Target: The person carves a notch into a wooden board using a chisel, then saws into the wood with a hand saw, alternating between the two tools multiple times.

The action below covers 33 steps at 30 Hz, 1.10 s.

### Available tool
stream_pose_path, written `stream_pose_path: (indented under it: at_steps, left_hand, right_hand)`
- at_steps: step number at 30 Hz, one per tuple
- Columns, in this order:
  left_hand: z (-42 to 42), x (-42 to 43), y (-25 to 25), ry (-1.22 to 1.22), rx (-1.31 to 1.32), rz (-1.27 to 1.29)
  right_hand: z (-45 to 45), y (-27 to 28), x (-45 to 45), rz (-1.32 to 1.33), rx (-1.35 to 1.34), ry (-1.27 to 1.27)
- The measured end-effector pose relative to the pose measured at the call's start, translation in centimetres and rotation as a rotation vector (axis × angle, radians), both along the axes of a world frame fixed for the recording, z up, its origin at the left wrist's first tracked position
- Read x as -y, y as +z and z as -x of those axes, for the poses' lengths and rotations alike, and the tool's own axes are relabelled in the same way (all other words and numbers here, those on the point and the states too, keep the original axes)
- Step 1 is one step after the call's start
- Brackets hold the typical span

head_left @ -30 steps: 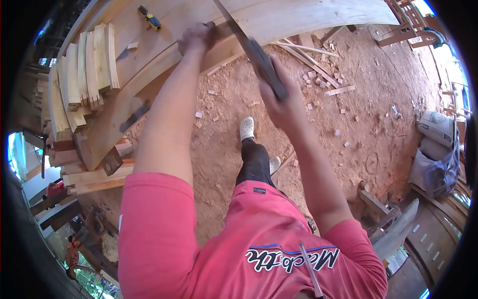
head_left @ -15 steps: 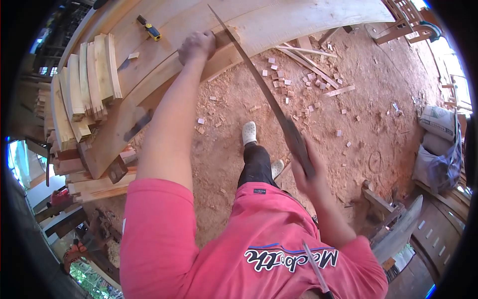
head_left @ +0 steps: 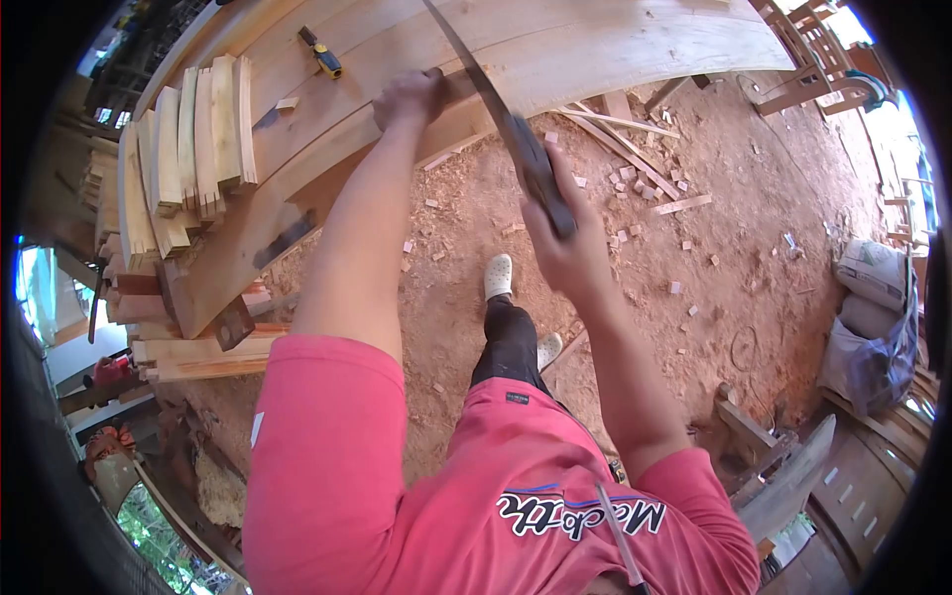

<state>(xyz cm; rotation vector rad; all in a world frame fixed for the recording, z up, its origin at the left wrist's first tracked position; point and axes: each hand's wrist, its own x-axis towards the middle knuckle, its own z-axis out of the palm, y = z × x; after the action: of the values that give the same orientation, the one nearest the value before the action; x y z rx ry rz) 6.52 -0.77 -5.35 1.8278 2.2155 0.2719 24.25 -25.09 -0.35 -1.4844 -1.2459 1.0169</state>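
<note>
My right hand [head_left: 570, 223] is wrapped round the dark handle of a handsaw [head_left: 501, 114]. The long blade points up and left, crossing a wooden piece [head_left: 462, 87] near the bench's edge. Closed round that piece, my left hand [head_left: 409, 99] presses it on the wooden bench [head_left: 367, 55], left of the blade. A tool with a yellow and blue handle [head_left: 328, 65] lies on the bench beyond my left hand. Beside it is a small wood offcut [head_left: 287, 104].
Curved wooden pieces [head_left: 203, 134] are stacked on the bench's left. Small blocks [head_left: 630, 178] and long strips [head_left: 635, 149] lie on the shaving-covered floor. Sacks [head_left: 873, 273] stand at the right, and a wooden chair frame [head_left: 803, 59] at the upper right.
The saw and my right hand drew back toward my body, then moved forward and up again. My left hand stayed on the wooden piece. The view shifted slightly.
</note>
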Motion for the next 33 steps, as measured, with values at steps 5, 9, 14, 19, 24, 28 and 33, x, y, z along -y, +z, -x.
stream_pose_path:
  at_steps: [5,9,14,19,24,28,33]
  left_hand:
    - [-0.2,-0.6,0.2,0.005,-0.004,0.107]
    - [-0.2,-0.5,0.2,-0.009,-0.009,0.123]
    - [0.1,0.2,0.5,-0.038,-0.02,0.042]
    - [-0.4,0.5,0.9,0.02,0.025,0.011]
    - [-0.4,0.0,1.2,0.005,0.008,0.122]
    - [-0.4,0.0,0.9,-0.003,0.011,0.079]
    - [-0.1,-0.1,-0.4,-0.002,-0.019,-0.043]
  right_hand:
    - [-4.5,3.7,20.0,0.125,0.07,0.017]
    - [-5.0,5.6,21.2,0.023,0.07,0.013]
    - [-0.1,0.6,-1.0,-0.04,0.028,0.019]
    - [-0.2,0.5,1.2,-0.092,0.089,-0.002]
    - [-4.1,2.7,21.5,0.065,0.062,-0.017]
    - [-4.4,2.8,18.2,-0.026,0.127,0.038]
    - [0.7,-0.5,-4.0,-0.012,-0.02,0.01]
